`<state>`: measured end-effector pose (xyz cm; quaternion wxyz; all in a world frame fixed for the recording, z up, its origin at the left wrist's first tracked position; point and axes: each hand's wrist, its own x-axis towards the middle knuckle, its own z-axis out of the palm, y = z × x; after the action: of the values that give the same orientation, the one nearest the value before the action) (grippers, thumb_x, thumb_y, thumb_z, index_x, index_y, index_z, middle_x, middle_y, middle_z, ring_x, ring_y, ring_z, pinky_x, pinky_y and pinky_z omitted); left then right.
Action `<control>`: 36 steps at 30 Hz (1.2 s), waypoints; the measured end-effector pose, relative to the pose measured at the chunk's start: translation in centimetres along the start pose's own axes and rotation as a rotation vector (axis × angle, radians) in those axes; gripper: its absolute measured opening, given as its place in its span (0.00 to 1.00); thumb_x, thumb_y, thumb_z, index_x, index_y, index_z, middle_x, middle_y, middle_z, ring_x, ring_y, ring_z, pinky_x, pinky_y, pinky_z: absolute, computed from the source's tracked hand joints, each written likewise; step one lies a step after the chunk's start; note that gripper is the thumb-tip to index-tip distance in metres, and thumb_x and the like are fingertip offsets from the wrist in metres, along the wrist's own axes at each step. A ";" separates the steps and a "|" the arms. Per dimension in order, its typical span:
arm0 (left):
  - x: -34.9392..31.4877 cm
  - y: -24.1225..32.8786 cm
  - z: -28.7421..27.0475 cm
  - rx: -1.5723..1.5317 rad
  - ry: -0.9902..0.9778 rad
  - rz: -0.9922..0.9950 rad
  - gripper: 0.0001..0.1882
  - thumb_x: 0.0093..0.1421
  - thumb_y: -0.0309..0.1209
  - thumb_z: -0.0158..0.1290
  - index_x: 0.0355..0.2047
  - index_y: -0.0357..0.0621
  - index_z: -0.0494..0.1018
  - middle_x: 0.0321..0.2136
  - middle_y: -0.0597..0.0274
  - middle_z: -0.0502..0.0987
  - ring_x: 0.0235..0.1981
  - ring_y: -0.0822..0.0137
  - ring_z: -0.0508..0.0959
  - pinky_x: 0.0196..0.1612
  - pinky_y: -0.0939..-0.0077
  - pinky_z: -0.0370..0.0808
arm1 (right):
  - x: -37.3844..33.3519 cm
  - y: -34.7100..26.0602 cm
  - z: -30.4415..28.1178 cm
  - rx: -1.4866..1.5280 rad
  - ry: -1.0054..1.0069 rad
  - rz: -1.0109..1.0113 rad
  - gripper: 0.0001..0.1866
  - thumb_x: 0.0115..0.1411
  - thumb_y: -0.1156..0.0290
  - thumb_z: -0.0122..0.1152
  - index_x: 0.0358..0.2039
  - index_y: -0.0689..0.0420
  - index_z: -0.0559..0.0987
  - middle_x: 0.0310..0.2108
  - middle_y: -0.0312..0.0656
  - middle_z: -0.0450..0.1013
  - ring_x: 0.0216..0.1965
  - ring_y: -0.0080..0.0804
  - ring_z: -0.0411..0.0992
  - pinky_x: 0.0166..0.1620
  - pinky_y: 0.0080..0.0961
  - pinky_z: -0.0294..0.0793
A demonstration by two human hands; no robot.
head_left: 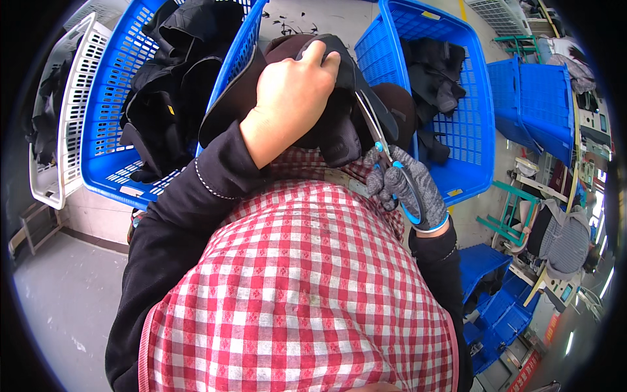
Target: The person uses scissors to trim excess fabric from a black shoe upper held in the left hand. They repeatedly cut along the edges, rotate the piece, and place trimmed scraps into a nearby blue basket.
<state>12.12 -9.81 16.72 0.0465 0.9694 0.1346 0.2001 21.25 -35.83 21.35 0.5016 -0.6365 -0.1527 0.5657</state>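
Bent fingers of my bare left hand (294,88) pinch a black fabric piece (341,134) that looks padded and curved. It lies bunched over my lap, and its full shape is hidden by the hand and folds. My right hand (408,186), in a grey knit glove with a blue cuff edge, is closed around a pair of scissors (372,121) with blue-trimmed handles. The blades point up and away from me, along the right side of the black fabric. Whether they touch it, I cannot tell.
Blue baskets hold dark fabric pieces on my left (91,147) and right (480,98). Beyond the left one stands a white basket (72,124). Stacked blue baskets (535,111), teal frames (503,219) and a chair (565,242) are further right. Dark scraps (297,26) lie on the floor ahead.
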 end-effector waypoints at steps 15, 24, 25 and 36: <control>-0.1 0.1 1.1 0.010 -0.022 0.018 0.15 0.59 0.28 0.58 0.46 0.38 0.80 0.36 0.57 0.78 0.26 0.59 0.85 0.28 0.69 0.81 | 1.0 0.3 -1.1 -0.009 0.063 0.107 0.21 0.77 0.56 0.48 0.53 0.60 0.79 0.33 0.44 0.82 0.22 0.22 0.77 0.21 0.14 0.71; 0.0 0.2 1.0 0.030 -0.028 0.026 0.15 0.58 0.28 0.59 0.45 0.37 0.79 0.35 0.57 0.78 0.25 0.61 0.85 0.28 0.71 0.81 | 1.2 -0.6 -0.9 -0.006 0.157 0.140 0.19 0.76 0.60 0.49 0.55 0.59 0.79 0.35 0.43 0.83 0.27 0.22 0.80 0.22 0.13 0.75; 0.0 0.2 1.1 0.037 -0.023 0.031 0.14 0.58 0.28 0.59 0.45 0.37 0.79 0.35 0.57 0.78 0.25 0.61 0.85 0.28 0.71 0.81 | 1.1 -0.6 -0.9 -0.076 0.170 0.116 0.18 0.76 0.61 0.51 0.56 0.59 0.79 0.36 0.43 0.83 0.28 0.22 0.81 0.24 0.13 0.75; 0.0 -0.4 1.4 0.047 0.011 0.065 0.13 0.55 0.28 0.60 0.41 0.38 0.80 0.32 0.58 0.78 0.24 0.61 0.84 0.25 0.71 0.80 | 2.0 -1.2 -2.1 -0.513 0.098 -0.178 0.16 0.71 0.71 0.59 0.56 0.60 0.81 0.37 0.44 0.84 0.30 0.17 0.80 0.27 0.10 0.73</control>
<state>12.56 -9.51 15.38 0.0165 0.9730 0.1078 0.2034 24.13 -34.72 20.94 0.3783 -0.7534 -0.3221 0.4308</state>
